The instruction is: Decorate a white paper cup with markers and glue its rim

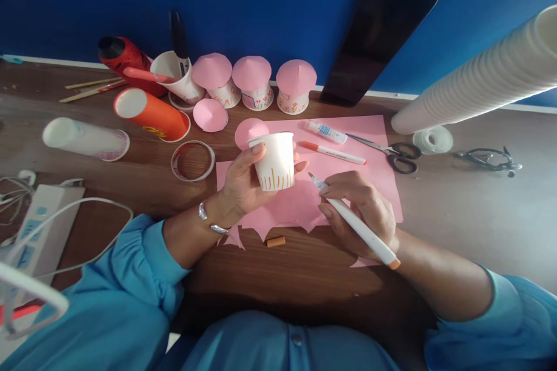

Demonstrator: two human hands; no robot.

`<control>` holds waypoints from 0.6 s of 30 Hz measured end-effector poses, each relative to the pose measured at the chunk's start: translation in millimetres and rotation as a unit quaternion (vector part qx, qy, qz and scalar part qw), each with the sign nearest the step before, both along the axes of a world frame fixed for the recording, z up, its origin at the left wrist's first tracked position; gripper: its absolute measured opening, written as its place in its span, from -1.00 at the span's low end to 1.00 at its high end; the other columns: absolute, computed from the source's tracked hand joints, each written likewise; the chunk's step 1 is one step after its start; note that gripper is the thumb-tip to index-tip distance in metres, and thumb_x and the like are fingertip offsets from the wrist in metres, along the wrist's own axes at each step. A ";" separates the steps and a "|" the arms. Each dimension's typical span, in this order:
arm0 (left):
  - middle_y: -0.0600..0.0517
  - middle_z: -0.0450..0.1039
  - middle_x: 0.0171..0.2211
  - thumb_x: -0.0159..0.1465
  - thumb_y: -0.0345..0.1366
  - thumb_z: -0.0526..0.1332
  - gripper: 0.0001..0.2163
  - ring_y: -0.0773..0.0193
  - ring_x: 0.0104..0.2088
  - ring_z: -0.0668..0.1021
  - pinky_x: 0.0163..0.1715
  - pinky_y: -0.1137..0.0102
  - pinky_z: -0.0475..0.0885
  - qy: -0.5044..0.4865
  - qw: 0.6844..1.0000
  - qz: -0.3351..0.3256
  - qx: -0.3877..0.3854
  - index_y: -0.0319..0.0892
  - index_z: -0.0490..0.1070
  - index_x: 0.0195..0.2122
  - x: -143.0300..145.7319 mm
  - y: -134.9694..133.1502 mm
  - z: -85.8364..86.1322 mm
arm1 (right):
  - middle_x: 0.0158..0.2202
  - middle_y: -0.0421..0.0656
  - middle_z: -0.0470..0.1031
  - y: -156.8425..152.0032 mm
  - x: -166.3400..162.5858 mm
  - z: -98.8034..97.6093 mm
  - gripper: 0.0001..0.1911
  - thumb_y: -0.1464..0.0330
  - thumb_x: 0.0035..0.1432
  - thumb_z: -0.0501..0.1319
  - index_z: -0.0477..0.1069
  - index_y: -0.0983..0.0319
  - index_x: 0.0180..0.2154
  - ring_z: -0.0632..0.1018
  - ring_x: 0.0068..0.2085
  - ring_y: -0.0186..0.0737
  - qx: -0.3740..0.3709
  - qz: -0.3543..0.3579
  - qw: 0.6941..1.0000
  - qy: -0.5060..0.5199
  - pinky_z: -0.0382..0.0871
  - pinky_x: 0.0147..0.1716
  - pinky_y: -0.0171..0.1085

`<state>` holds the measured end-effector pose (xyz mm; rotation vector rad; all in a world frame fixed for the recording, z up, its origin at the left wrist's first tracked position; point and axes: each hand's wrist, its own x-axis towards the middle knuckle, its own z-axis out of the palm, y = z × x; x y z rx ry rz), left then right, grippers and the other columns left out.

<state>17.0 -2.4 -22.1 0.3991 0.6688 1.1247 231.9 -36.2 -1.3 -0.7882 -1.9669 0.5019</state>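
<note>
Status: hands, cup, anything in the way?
Left hand holds paper cup, strokes near its base. Right hand grips marker, exposed tip apart from cup. Left fingertips show between tip and cup.

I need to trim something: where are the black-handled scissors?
In the head view, right of centre, the black-handled scissors lie across the right edge of the pink paper sheet, beside a translucent whitish roll.

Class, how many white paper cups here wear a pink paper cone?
3, in a row by the blue panel: left capped white paper cup, middle one, right one. The striped white paper cup in the left hand wears none.
</note>
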 end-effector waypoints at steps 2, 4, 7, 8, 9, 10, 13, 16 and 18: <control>-0.07 0.67 -0.08 0.15 0.01 0.50 -0.44 -0.04 0.01 0.69 0.24 -0.04 0.52 -0.003 1.000 -0.012 0.004 -0.10 0.54 0.13 -0.4 -0.1 0.6 | -0.26 -0.13 0.64 0.3 0.5 -1.4 -0.80 0.47 0.41 0.28 0.45 0.10 0.01 0.71 -0.24 -0.14 -0.005 -0.001 1.000 -0.004 0.67 -0.35 -0.20; -0.08 0.66 0.00 0.17 -0.02 0.51 -0.39 -0.08 0.07 0.68 0.18 -0.02 0.55 0.011 0.999 -0.028 0.019 -0.05 0.49 0.21 -0.8 -1.4 1.1 | -0.25 -0.12 0.63 2.0 1.2 -5.2 -0.81 0.43 0.44 0.27 0.44 0.11 0.04 0.71 -0.22 -0.14 0.004 -0.006 1.000 0.007 0.65 -0.37 -0.20; -0.06 0.64 0.04 0.18 -0.10 0.53 -0.39 -0.06 0.12 0.65 0.03 0.14 0.59 0.094 0.992 -0.025 0.076 0.02 0.46 0.24 -1.3 -6.4 1.3 | -0.19 -0.13 0.60 7.0 2.0 -14.1 -0.83 0.37 0.52 0.18 0.44 0.10 0.08 0.67 -0.33 -0.21 -0.001 -0.017 0.998 0.057 0.60 -0.39 -0.19; -0.04 0.62 0.05 0.17 -0.16 0.55 -0.40 -0.03 0.12 0.63 0.01 0.18 0.58 0.137 0.985 -0.014 0.108 0.03 0.46 0.24 -1.3 -8.7 1.1 | -0.17 -0.15 0.60 9.0 2.0 -17.0 -0.82 0.37 0.55 0.15 0.44 0.09 0.08 0.64 -0.38 -0.26 -0.022 -0.025 0.997 0.072 0.59 -0.40 -0.19; -0.03 0.61 0.08 0.15 -0.23 0.56 -0.39 -0.01 0.13 0.62 0.03 0.21 0.57 0.181 0.973 -0.004 0.145 0.04 0.47 0.23 -1.2 -11.1 0.9 | -0.17 -0.17 0.59 11.0 2.0 -19.5 -0.82 0.37 0.56 0.12 0.45 0.08 0.08 0.61 -0.42 -0.30 -0.045 -0.037 0.995 0.083 0.57 -0.39 -0.19; -0.03 0.58 0.13 0.13 -0.30 0.57 -0.36 0.00 0.15 0.60 0.08 0.21 0.56 0.220 0.958 0.000 0.186 0.05 0.47 0.23 -1.0 -13.2 0.7 | -0.16 -0.18 0.59 13.0 2.0 -21.6 -0.82 0.38 0.57 0.12 0.45 0.08 0.06 0.60 -0.45 -0.34 -0.069 -0.048 0.992 0.090 0.56 -0.38 -0.20; -0.05 0.51 0.26 0.08 -0.47 0.56 -0.29 -0.05 0.28 0.53 0.31 0.10 0.43 0.285 0.911 -0.021 0.296 0.03 0.47 0.26 0.6 -17.0 1.1 | -0.12 -0.19 0.61 18.0 2.4 -24.2 -0.87 0.39 0.54 0.17 0.46 0.10 0.01 0.60 -0.44 -0.37 -0.110 -0.070 0.987 0.095 0.53 -0.37 -0.23; -0.07 0.52 0.26 0.04 -0.50 0.56 -0.31 -0.10 0.34 0.48 0.45 0.00 0.28 0.312 0.889 -0.030 0.334 0.00 0.50 0.21 2.6 -15.9 1.8 | -0.18 -0.22 0.61 22.0 3.6 -23.6 -0.89 0.40 0.51 0.19 0.46 0.12 -0.01 0.59 -0.45 -0.37 -0.118 -0.080 0.986 0.084 0.53 -0.35 -0.23; -0.03 0.51 0.26 -0.02 -0.48 0.59 -0.30 -0.15 0.40 0.40 0.50 -0.02 0.20 0.316 0.887 -0.001 0.336 0.02 0.53 0.17 2.9 -15.9 1.7 | -0.24 -0.25 0.60 24.0 4.4 -22.7 -0.91 0.39 0.50 0.19 0.45 0.13 -0.03 0.58 -0.47 -0.37 -0.119 -0.093 0.986 0.075 0.54 -0.33 -0.21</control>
